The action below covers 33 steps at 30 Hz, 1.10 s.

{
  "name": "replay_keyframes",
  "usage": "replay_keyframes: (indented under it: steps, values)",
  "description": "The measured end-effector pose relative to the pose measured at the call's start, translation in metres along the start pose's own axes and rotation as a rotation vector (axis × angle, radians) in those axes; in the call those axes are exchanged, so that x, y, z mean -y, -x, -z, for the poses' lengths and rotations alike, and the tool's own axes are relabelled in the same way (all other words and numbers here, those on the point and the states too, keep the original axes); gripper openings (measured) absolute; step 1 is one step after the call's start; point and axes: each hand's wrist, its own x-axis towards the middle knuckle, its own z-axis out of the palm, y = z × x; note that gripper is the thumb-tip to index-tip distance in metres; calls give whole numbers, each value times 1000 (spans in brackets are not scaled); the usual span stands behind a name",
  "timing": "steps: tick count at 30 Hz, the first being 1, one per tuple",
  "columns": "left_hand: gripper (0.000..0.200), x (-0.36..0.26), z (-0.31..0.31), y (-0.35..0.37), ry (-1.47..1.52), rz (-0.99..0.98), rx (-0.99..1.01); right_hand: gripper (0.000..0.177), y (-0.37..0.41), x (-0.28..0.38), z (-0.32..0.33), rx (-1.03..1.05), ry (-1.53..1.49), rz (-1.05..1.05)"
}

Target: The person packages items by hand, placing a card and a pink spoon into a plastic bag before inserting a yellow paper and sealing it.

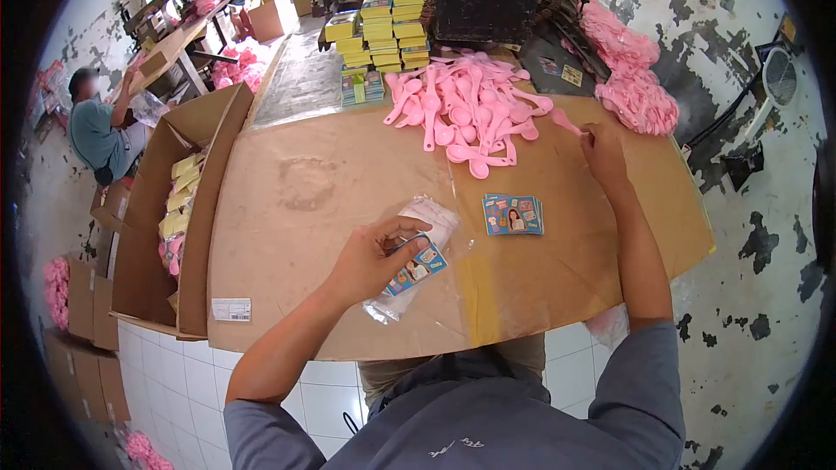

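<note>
**While the left hand [374, 257] grips a bagged card, the right hand [601, 152] pinches a pink spoon [566, 120]**

Where the brown cardboard-covered worktop [305, 235] runs toward its near edge, the left hand is curled around a clear plastic bag [433, 213]. Thumb and fingers are closed on the bag's middle. A printed card [418, 268] sits inside the bag, with its blue face showing just past the fingertips. The bag lies slanted, its lower end close to the near edge of the worktop.

The right hand is stretched out to the far right part of the worktop. Its fingertips are drawn together on the end of the pink spoon, at the right fringe of a heap of pink spoons [466, 109] spread along the far edge.

Between the two hands, a small stack of cards [513, 214] rests flat on the worktop, apart from both.

An open cardboard box [152, 235] stands against the left edge of the worktop, with yellow packets [178, 200] inside. Stacks of yellow boxes [392, 30] stand beyond the far edge. A mound of pink items [640, 91] lies off the far right corner; what they are cannot be made out. Another person [96, 130] sits well off to the left.
</note>
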Motion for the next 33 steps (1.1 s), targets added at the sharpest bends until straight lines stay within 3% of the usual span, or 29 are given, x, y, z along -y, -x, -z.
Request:
replay_keyframes:
  steps: [2, 5, 8, 11, 15, 20, 23, 26, 29, 33]
  values:
    - [24, 3, 1, -1, 17, 2, -5, 16, -4, -30, -1, -96, 320, 78]
    - [23, -2, 3, -1, -43, 46, -1, 18, -11, -31, 27, -273, 420, -25]
    - [22, 7, -1, -2, 28, -14, -18, 19, -12, -18, 36, -258, 103, 95]
    - [21, 8, -2, -2, 25, -30, -4, 20, -8, 8, 15, -75, -121, 20]
    - [20, 10, 0, -2, 96, -12, 10, 18, -15, -20, -5, -60, 79, -1]
    - [18, 9, 2, -4, 149, 1, 8, 18, -23, -44, 38, -139, 422, -173]
    - [14, 7, 3, -4, 117, 3, 16, 16, -16, -4, 63, -265, -18, -25]
    - [18, 1, 0, -4, 228, -15, -5, 16, -10, -17, 47, -161, -32, 119]
    - [22, -1, 3, -4, 219, -32, -28, 16, -6, 25, 46, -120, -87, 176]
    - [25, -3, 3, -4, 192, 18, -67, 15, 10, 111, 56, -1, -435, 89]
